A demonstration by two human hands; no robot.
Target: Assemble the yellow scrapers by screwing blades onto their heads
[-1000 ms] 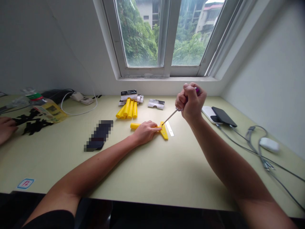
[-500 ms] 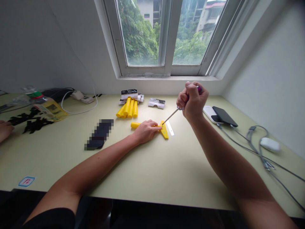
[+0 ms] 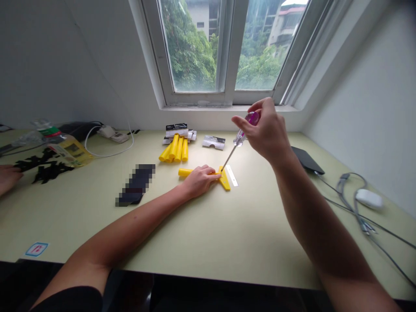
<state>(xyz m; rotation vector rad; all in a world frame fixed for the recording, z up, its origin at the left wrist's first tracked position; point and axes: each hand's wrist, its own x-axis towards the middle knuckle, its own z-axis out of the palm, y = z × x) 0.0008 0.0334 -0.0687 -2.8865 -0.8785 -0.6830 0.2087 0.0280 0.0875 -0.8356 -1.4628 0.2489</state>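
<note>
My left hand (image 3: 202, 180) presses a yellow scraper (image 3: 225, 180) flat on the table, its fingers closed over the part where handle and wide head meet. The handle's end sticks out to the left of the hand. In my right hand (image 3: 268, 130) is a screwdriver (image 3: 239, 138) with a clear and purple handle, held tilted between thumb and fingers. Its tip meets the upper part of the scraper head, at what looks like a screw spot. Just right of the head lies a flat metal blade (image 3: 232, 175), apart from it.
Several yellow handles (image 3: 175, 148) lie at the back beside packaging cards (image 3: 213, 142). A dark phone (image 3: 135, 185) is left of my forearm. To the right are a dark device (image 3: 307, 160), cables (image 3: 349, 197) and a white case (image 3: 368, 198). Another person's hand (image 3: 9, 178) is far left, near a bottle (image 3: 66, 145).
My right hand has gone from a full fist around the screwdriver handle to a looser thumb-and-finger hold, and the screwdriver stands steeper. My left hand and the scraper stay put.
</note>
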